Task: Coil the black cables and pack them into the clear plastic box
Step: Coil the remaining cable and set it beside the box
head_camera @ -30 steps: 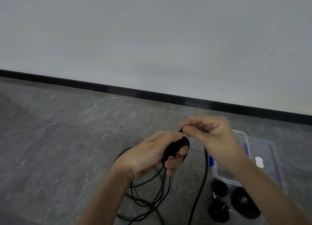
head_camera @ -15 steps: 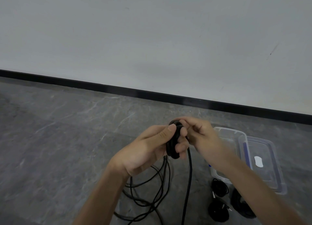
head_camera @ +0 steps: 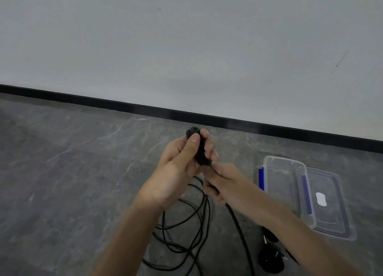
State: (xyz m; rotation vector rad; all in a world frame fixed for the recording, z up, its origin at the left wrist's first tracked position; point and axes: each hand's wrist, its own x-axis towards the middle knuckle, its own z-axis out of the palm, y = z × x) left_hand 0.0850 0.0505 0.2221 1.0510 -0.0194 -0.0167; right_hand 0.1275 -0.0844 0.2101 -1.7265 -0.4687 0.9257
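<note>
a person's two bare hands work above a grey stone floor (head_camera: 62,172), seen from a camera on the head looking down. the left hand (head_camera: 178,168) is raised near the middle of the view, and its thumb and fingers are curled round a small, tight coil of black cable (head_camera: 200,151), gripping it upright. the right hand (head_camera: 219,182) sits just below and to the right of the coil, its fingers closed round the free strand of the same cable (head_camera: 238,230), which runs from the fist down to the bottom edge of the view. under the hands, loose loops of cable (head_camera: 186,234) lie tangled on the floor.

to the right of the right forearm, the clear plastic box (head_camera: 286,160) stands open on the floor, with a blue clip (head_camera: 261,178) on its near side. its clear lid (head_camera: 331,213) lies just beside it on the far side and carries a white label. close to the box, near the bottom of the view, a finished cable bundle (head_camera: 270,260) lies on the floor, outside the box; a second dark bundle above it is partly hidden by the forearm.

behind everything, a black skirting board (head_camera: 124,105) runs along a plain pale wall (head_camera: 186,47).
</note>
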